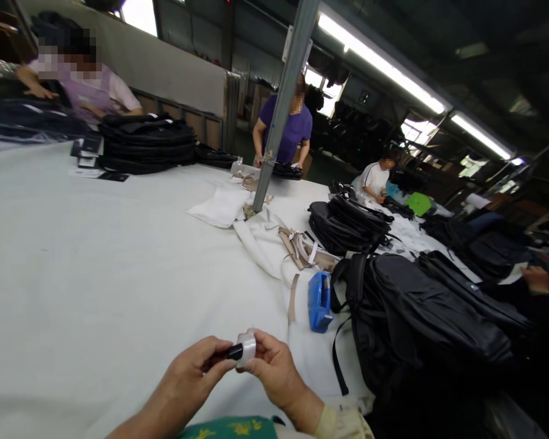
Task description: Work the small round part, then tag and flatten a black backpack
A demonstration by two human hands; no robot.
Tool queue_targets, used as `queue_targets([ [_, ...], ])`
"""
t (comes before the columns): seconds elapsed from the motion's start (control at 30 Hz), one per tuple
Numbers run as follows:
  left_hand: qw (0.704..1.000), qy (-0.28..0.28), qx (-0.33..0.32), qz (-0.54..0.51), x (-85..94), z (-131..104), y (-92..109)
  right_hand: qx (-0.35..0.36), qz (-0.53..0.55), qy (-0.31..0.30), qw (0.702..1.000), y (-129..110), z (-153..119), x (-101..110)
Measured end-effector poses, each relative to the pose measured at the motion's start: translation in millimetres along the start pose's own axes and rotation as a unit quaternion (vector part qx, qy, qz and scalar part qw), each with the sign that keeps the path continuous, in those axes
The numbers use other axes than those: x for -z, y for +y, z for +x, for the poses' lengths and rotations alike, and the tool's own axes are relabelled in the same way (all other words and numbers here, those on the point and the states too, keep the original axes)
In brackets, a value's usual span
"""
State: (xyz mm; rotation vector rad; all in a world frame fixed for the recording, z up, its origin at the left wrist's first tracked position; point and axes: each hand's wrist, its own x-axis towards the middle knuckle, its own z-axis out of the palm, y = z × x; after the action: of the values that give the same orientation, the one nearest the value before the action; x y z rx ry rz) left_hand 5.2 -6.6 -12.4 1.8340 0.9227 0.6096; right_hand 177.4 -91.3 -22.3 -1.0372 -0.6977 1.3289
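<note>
My left hand point(190, 372) and my right hand point(274, 366) meet low in the middle of the view, above the white table point(73, 256). Between their fingertips they pinch one small item point(241, 350): a short black piece on the left-hand side and a white wrapping around its right end. A blue tape dispenser point(319, 300) lies on the table just beyond my right hand. A black backpack point(421, 317) lies to its right.
A grey pole point(279, 110) rises from the table's middle amid white cloths and beige straps point(302, 247). Stacks of black bags point(146, 143) stand at the far left, another stack point(348, 222) at mid right. Three people work at the far side; another person's hand point(535, 277) is at right.
</note>
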Motion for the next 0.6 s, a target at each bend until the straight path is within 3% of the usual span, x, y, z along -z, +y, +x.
queue_targets([
  [0.13, 0.993, -0.012, -0.104, 0.061, 10.6, 0.4, 3.4, 0.005, -0.005, 0.001, 1.000, -1.7, -4.6, -6.5],
  [0.37, 0.979, -0.031, -0.191, 0.064, 22.3, -2.2, 8.4, 0.032, -0.038, -0.001, 0.999, -2.1, -10.0, -12.6],
  [0.6, 0.983, -0.023, -0.175, 0.044, 30.3, -5.1, 11.3, 0.073, -0.110, -0.039, 0.990, -14.2, -18.5, -21.0],
])
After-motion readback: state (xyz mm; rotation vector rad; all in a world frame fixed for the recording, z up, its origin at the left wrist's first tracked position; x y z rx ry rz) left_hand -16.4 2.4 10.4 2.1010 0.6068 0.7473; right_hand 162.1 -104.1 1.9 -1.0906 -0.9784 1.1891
